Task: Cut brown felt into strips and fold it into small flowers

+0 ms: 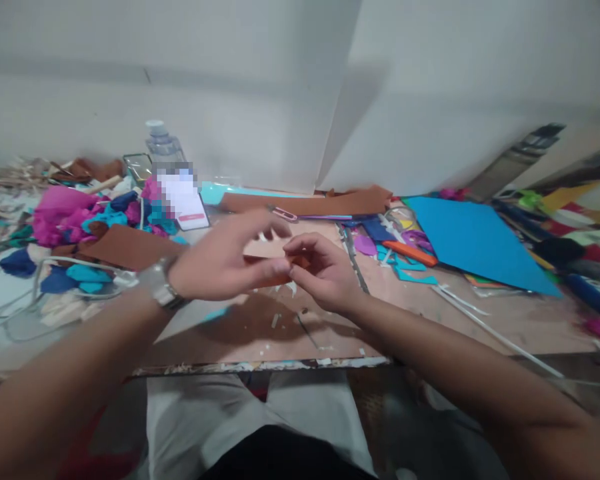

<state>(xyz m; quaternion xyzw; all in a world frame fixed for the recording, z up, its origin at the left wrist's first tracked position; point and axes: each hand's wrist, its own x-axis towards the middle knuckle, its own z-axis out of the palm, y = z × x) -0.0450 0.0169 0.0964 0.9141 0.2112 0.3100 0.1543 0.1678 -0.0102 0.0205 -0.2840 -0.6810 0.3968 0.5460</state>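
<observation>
While right fingers (306, 279) hold brown material (301, 260), left fingers (270, 269) blur; apparently touching it.

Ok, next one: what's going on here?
A person sits at a cluttered table, hands together over it. The right hand has its fingers curled around a small brown piece; the left hand meets it with the thumb, its other fingers blurred, so its grip is unclear. A lit phone leans near a bottle on the left, beside crumpled colored material; a blue sheet lies on the right.
</observation>
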